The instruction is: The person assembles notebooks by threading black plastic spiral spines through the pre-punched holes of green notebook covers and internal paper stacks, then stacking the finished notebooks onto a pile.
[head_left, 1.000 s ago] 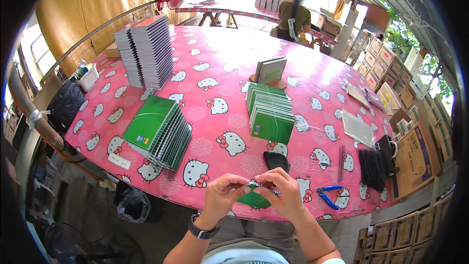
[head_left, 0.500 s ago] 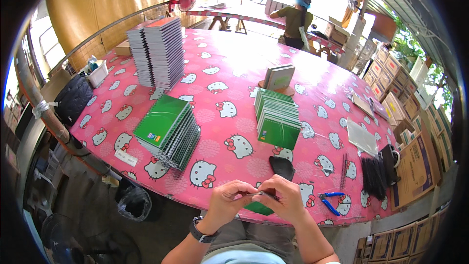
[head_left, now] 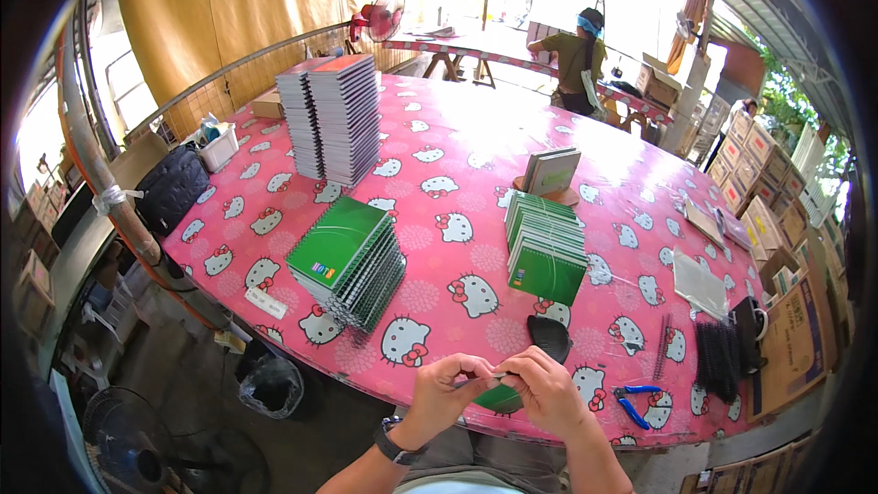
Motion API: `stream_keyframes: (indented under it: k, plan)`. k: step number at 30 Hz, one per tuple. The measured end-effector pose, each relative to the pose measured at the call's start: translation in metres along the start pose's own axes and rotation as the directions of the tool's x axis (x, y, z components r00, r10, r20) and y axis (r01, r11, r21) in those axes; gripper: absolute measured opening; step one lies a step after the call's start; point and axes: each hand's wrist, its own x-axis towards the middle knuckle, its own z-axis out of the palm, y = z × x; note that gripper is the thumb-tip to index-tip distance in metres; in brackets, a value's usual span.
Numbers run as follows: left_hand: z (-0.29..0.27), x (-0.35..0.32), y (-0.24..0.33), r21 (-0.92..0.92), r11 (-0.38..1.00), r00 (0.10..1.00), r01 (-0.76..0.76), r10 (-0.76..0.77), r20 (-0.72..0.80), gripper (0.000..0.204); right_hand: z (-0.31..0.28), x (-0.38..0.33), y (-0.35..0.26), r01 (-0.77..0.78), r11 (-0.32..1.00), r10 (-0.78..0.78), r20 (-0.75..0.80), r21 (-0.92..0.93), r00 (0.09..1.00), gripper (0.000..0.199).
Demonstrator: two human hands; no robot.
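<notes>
My left hand (head_left: 450,395) and my right hand (head_left: 549,393) come together at the table's near edge, fingertips pinched on the upper edge of a green notebook (head_left: 498,400). The fingers hide most of that edge; I cannot make out whether a binding coil is in it. Just beyond my right hand lies a black curved piece (head_left: 549,338). A fanned pile of green-covered notebooks (head_left: 549,273) sits behind it. To the left stands a stack of green spiral notebooks (head_left: 340,242). Blue-handled pliers (head_left: 633,407) rest right of my right hand.
A pink cat-print cloth (head_left: 430,265) covers the table. Tall stacks of spiral notebooks (head_left: 343,119) stand far left. Black binding coils (head_left: 718,361), a clear plastic sheet (head_left: 700,284) and cartons (head_left: 791,338) are at the right. A person (head_left: 578,59) works at another table behind.
The whole view has shifted, so the table and its things appear farther right and lower. My hands stay together at the notebook's edge, with the right fingers slightly more curled over.
</notes>
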Motion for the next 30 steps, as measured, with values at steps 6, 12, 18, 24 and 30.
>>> stream_keyframes:
  k: [6, 12, 18, 24, 30]
  plan:
    - [0.001, 0.006, 0.006, 0.122, 0.986, 0.966, -0.115, 0.140, -0.219, 0.034, -0.001, -0.002, 0.005, -0.138, 0.959, 0.201, -0.251, 0.246, 0.947, 0.013]
    - [-0.018, 0.004, 0.037, 0.510, 0.852, 0.921, -0.120, 0.288, -0.263, 0.026, 0.008, -0.005, 0.030, -0.105, 0.881, 0.252, -0.271, 0.460, 0.929, 0.037]
    - [-0.109, 0.101, 0.121, 0.977, 0.154, 0.831, 0.148, 0.517, -0.207, 0.030, 0.025, -0.053, 0.091, -0.316, 0.740, 0.338, -0.078, -0.594, 0.938, 0.040]
    - [-0.166, 0.113, 0.104, 0.985, -0.140, 0.927, 0.097, 0.372, -0.038, 0.025, -0.016, -0.081, 0.130, -0.414, 0.685, 0.369, -0.205, -0.599, 0.906, 0.014]
    - [-0.173, 0.117, 0.103, 0.988, 0.042, 0.944, 0.145, 0.294, -0.151, 0.027, -0.049, -0.034, 0.143, -0.322, 0.776, 0.186, -0.291, -0.542, 0.938, 0.015]
